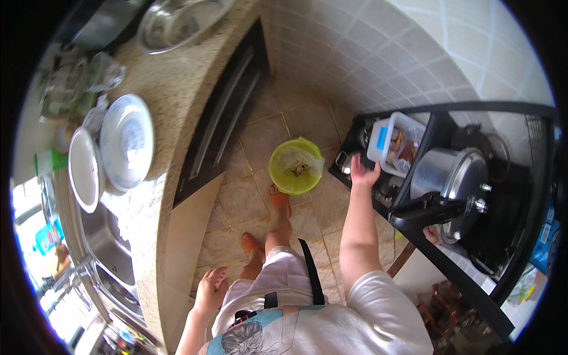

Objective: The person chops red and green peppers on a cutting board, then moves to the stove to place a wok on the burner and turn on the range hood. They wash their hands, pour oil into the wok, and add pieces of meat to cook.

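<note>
My right hand (pixel 364 172) is stretched forward with fingers apart, holding nothing, just beside a clear plastic storage box (pixel 386 144) with food items inside, on a black metal rack. My left hand (pixel 212 288) hangs near my hip, fingers slightly curled and apart, with nothing in it. A lime-green bin (pixel 295 190) stands on the floor in front of my feet, holding a thin plastic bag and some scraps. Right of my right hand, a metal pressure cooker (pixel 432 171) with a black handle rests on the rack.
A stone counter (pixel 177 88) runs along the left, bearing a blue-white plate (pixel 126 142), a white bowl (pixel 84 168), a glass vessel (pixel 105 73) and a metal basin (pixel 177 26). A stainless sink (pixel 104 242) is nearer. The black rack's frame (pixel 470 288) borders the right side.
</note>
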`<state>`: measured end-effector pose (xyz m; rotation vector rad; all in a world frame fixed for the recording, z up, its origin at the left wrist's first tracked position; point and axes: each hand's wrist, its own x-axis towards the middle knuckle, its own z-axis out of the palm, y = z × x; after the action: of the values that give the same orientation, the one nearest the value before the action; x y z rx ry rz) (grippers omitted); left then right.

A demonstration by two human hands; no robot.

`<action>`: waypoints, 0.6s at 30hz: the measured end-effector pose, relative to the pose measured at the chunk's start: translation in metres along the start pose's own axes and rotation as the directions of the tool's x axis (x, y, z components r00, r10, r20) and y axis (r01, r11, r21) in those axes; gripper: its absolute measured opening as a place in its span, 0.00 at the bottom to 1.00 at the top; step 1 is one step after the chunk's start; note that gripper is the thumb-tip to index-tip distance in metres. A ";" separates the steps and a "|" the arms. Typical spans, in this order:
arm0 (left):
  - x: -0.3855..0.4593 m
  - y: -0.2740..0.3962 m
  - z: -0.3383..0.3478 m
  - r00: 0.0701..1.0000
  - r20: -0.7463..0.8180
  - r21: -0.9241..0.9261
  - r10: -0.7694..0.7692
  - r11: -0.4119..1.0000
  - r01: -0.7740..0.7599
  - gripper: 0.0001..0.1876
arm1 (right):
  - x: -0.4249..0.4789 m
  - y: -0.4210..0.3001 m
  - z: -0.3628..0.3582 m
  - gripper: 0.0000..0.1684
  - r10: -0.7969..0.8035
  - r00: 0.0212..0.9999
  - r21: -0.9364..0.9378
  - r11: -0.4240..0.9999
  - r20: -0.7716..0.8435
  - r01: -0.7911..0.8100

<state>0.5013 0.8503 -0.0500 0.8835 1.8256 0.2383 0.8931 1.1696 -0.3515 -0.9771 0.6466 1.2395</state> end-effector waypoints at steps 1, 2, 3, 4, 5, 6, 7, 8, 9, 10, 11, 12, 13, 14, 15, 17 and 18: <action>-0.004 0.000 0.001 1.000 -0.011 0.014 0.015 1.000 -0.015 0.16 | -0.004 0.001 -0.017 0.60 0.008 1.000 -0.023 1.000 0.006 -0.007; -0.009 0.006 0.001 0.999 -0.046 -0.067 0.015 0.998 -0.018 0.17 | -0.015 0.008 -0.028 0.55 -0.018 0.998 -0.080 0.997 -0.060 0.013; -0.015 0.004 0.002 0.998 -0.063 -0.057 0.021 0.998 -0.025 0.16 | -0.027 0.016 -0.038 0.51 -0.045 0.992 -0.144 0.989 -0.117 0.028; -0.023 0.001 0.004 0.996 -0.079 -0.050 0.029 0.998 -0.033 0.16 | -0.032 0.013 -0.056 0.47 0.070 0.993 -0.214 0.973 -0.093 -0.088; -0.032 -0.003 0.005 0.995 -0.099 -0.045 0.031 0.998 -0.036 0.15 | -0.037 0.011 -0.074 0.42 0.188 0.979 -0.292 0.935 -0.079 -0.203; -0.041 -0.008 0.007 0.993 -0.115 -0.045 0.035 0.998 -0.041 0.16 | -0.046 0.017 -0.082 0.37 0.212 0.961 -0.380 0.886 -0.175 -0.265; -0.049 -0.011 0.008 0.989 -0.139 -0.038 0.045 0.998 -0.051 0.16 | -0.049 0.021 -0.090 0.33 0.219 0.938 -0.466 0.823 -0.267 -0.325; -0.058 -0.015 0.010 0.985 -0.163 -0.035 0.049 0.998 -0.055 0.16 | -0.055 0.023 -0.103 0.30 0.240 0.941 -0.581 0.742 -0.238 -0.336; -0.068 -0.021 0.008 0.982 -0.184 -0.020 0.047 0.998 -0.052 0.16 | -0.058 0.027 -0.120 0.28 0.268 0.939 -0.677 0.651 -0.217 -0.342; -0.078 -0.035 0.016 0.971 -0.233 -0.048 0.048 0.997 -0.061 0.16 | -0.071 0.037 -0.121 0.27 0.270 0.934 -0.784 0.515 -0.234 -0.346; -0.090 -0.040 0.018 0.967 -0.251 -0.073 0.035 0.996 -0.055 0.16 | -0.087 0.047 -0.117 0.26 0.261 0.935 -0.873 0.363 -0.240 -0.325; -0.100 -0.042 0.017 0.964 -0.264 -0.101 0.019 0.994 -0.047 0.16 | -0.098 0.051 -0.117 0.26 0.296 0.931 -0.924 0.246 -0.216 -0.292; -0.114 -0.049 0.019 0.960 -0.282 -0.135 -0.002 0.990 -0.037 0.16 | -0.106 0.057 -0.113 0.27 0.334 0.923 -0.962 0.120 -0.193 -0.245; -0.127 -0.062 0.024 0.949 -0.315 -0.168 0.003 0.984 -0.059 0.17 | -0.118 0.068 -0.108 0.26 0.336 0.929 -0.985 0.019 -0.154 -0.170; -0.139 -0.079 0.033 0.938 -0.347 -0.187 0.003 0.980 -0.072 0.18 | -0.133 0.078 -0.104 0.26 0.339 0.934 -0.993 -0.082 -0.112 -0.089; -0.164 -0.100 0.034 0.918 -0.396 -0.201 -0.008 0.976 -0.079 0.18 | -0.144 0.095 -0.102 0.25 0.357 0.932 -0.975 -0.223 -0.069 0.013; -0.178 -0.115 0.039 0.905 -0.424 -0.217 -0.031 0.974 -0.068 0.18 | -0.157 0.108 -0.102 0.24 0.384 0.923 -0.961 -0.265 -0.038 0.071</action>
<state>0.5150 0.6415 0.0001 0.7237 2.1373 0.6847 0.7612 1.0090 -0.2935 -2.0272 -0.9304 2.1624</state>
